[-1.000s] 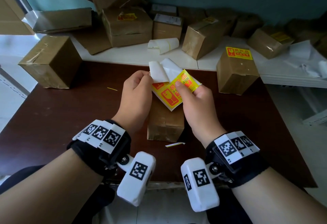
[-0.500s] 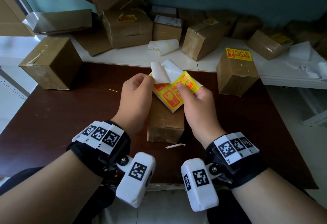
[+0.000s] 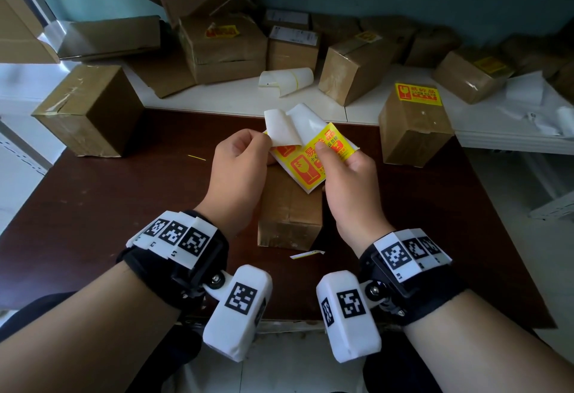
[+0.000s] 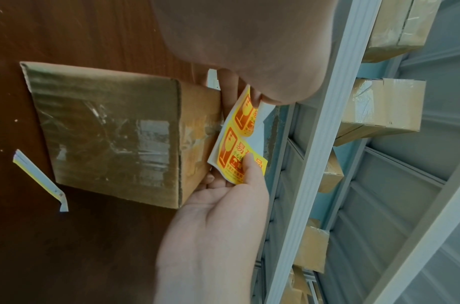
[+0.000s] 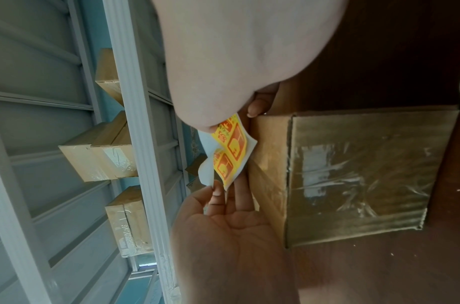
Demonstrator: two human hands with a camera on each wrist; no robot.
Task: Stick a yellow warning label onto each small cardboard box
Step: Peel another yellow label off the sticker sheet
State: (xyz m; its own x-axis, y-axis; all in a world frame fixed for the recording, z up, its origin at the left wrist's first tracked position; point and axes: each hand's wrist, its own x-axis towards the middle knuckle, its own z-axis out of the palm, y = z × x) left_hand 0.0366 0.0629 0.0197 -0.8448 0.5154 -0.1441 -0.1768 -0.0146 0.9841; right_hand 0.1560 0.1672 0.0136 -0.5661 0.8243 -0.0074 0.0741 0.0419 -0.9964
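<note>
A strip of yellow warning labels [image 3: 310,159] on white backing hangs above a small plain cardboard box [image 3: 290,215] on the dark brown table [image 3: 108,206]. My left hand [image 3: 264,144] pinches the strip's upper left end, where white backing [image 3: 289,127] curls up. My right hand [image 3: 337,156] pinches a yellow label, thumb on top. The left wrist view shows the box [image 4: 114,131], the strip [image 4: 239,144] and the right hand's thumb [image 4: 249,166] on it. The right wrist view shows the strip [image 5: 229,156] beside the box [image 5: 353,174].
A box [image 3: 413,138] bearing a yellow label [image 3: 417,94] stands at the right table edge. A larger box [image 3: 90,110] stands at the left. Several boxes crowd the white ledge [image 3: 217,97] behind, with curled backing paper [image 3: 285,80]. A paper scrap [image 3: 306,254] lies near the box.
Both hands keep their hold on the label strip above the box. The right thumb has shifted slightly along the yellow label. The box has not moved.
</note>
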